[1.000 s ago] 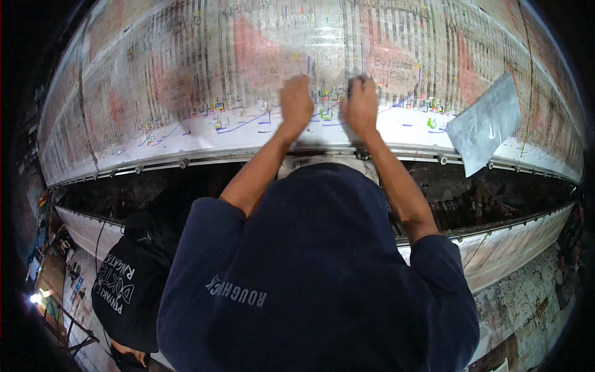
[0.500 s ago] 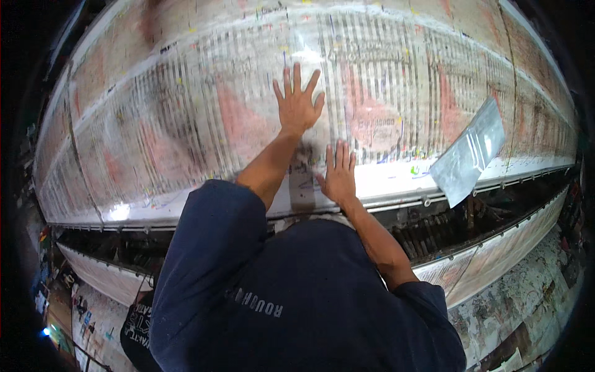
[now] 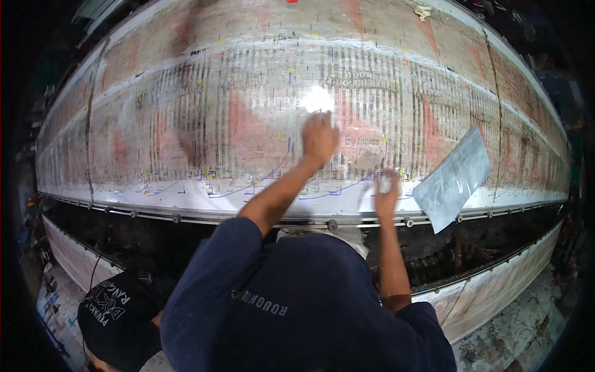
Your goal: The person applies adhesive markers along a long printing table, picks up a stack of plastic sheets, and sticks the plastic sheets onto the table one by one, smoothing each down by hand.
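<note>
Gotta be a workshop, and I'd lean towards a printing one. The long worktop (image 3: 155, 188) is covered in ghosted lettering, dark stripes, reddish patches and little coloured tick marks, with a metal rail (image 3: 365, 224) and round stops (image 3: 332, 225) along its edge. There's a second stained worktop (image 3: 493, 301) across a dark gap, a blotchy floor (image 3: 514, 325), plus another person in black (image 3: 121, 316) nearby.

Left grip (image 3: 320, 140) is over the streaked table (image 3: 186, 149), right grip (image 3: 387, 193) nearer a grey sheet (image 3: 455, 181).
</note>
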Available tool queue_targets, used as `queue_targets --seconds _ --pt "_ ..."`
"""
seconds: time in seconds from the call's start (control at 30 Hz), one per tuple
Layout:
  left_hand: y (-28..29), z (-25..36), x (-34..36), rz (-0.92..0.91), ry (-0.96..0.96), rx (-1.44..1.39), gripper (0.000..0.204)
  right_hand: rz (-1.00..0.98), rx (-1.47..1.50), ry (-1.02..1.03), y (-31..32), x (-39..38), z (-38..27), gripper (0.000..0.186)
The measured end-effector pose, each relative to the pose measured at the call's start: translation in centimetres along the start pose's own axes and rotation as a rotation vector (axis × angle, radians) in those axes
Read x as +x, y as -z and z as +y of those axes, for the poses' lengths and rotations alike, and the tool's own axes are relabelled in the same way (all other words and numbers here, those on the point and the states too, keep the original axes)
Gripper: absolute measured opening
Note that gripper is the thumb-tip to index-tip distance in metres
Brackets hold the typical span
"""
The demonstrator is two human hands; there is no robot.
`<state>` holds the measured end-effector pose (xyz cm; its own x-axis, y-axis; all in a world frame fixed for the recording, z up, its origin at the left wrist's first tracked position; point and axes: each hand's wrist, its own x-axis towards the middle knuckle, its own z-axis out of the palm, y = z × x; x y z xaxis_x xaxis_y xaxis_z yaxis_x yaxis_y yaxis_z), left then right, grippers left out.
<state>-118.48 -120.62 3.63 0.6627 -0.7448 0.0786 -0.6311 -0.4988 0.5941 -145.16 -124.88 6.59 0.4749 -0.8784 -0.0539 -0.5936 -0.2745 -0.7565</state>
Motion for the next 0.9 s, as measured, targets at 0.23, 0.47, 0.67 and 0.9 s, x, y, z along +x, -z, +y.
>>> queue_targets --seconds 0.23,0.47,0.67,0.9 --pt "-10.3 17.5 -10.3 -0.657 -0.135 -0.575 0.035 0.756 -0.777 -0.696 20.6 -3.1 19.3 0.074" --pt "-20.7 30.3 -8.4 -0.602 -0.012 -0.045 0.06 0.351 0.613 -0.812 24.9 -5.1 31.5 0.028" --pt "-21.1 34.4 -4.9 -0.54 0.374 0.196 0.09 0.054 1.014 -0.687 31.4 4.2 24.4 0.035" --pt "-9.0 52.1 2.2 -0.754 0.037 -0.492 0.048 0.148 1.033 -0.314 50.1 17.7 18.7 0.065"
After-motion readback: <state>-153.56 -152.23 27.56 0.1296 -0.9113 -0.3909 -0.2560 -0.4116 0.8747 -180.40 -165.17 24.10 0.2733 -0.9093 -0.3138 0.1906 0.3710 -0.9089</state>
